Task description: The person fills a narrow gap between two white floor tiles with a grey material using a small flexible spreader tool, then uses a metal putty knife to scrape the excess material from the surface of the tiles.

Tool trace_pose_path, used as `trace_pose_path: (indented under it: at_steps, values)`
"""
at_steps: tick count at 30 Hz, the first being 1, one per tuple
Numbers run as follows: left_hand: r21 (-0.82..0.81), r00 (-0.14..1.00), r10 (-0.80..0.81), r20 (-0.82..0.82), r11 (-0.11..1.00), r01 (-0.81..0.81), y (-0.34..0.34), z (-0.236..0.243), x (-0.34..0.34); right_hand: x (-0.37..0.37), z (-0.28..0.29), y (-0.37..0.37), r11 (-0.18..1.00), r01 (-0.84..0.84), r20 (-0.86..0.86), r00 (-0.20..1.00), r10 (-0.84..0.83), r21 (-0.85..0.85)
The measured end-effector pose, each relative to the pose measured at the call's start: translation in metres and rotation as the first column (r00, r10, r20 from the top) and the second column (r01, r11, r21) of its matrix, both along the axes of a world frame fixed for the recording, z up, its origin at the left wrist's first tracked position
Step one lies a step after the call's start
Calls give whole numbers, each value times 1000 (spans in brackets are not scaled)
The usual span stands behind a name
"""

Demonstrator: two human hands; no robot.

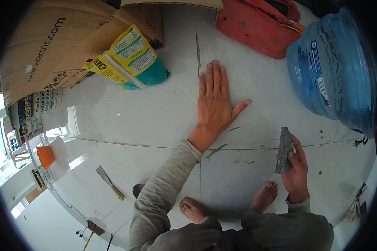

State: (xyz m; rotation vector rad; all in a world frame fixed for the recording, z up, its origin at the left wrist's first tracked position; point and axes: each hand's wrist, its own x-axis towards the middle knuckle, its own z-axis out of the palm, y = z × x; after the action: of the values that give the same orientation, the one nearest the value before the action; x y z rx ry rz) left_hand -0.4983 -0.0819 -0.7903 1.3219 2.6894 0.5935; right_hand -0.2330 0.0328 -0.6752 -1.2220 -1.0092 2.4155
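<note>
Feet [192, 210] rest nearest, on the tiled floor [125, 113]. Just ahead and to the right, the right hand [296, 173] has its fingers curled around one side of a grey piece [284, 150], long, rough-edged and held on end above the floor. It looks light and stiff, probably brittle and dusty rather than slick; the thick middle seems the safest hold, since the ragged edges may crumble. Off to the left lies a scraper [109, 183]. Farther ahead, the left hand [215, 104] lies flat, palm down, fingers straight, thumb spread, grasping nothing, beside a floor joint. Beyond the hands stand a blue jug [337, 71] at right, a yellow-and-teal pouch [148, 62] at left, a red bag [255, 29] and a carton [50, 50].
</note>
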Motion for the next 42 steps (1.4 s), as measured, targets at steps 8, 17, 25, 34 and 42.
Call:
trace_pose_path:
  at_steps: [8, 17, 25, 34, 42]
  values:
    - [-90, 979, 150, -135, 983, -162, -11, 2, -34, 8, 0, 6, 999, -20, 37, 999, 19, 48]
    - [181, 992, 73, -100, 982, -54, 35, -20, -55, -7, -6, 6, 998, 62, 52, 997, -64, 27]
    - [229, 983, -177, -50, 956, 184, 61, -2, -65, -7, -8, 12, 998, 44, 55, 998, -42, -37]
    - [-126, 994, 96, 55, 988, -88, -37, 11, 24, 4, -11, 19, 999, 1, 48, 999, 1, -34]
    - [333, 960, -181, 213, 937, 103, 57, 4, 13, -41, -6, 14, 995, -85, -32, 996, 87, 48]
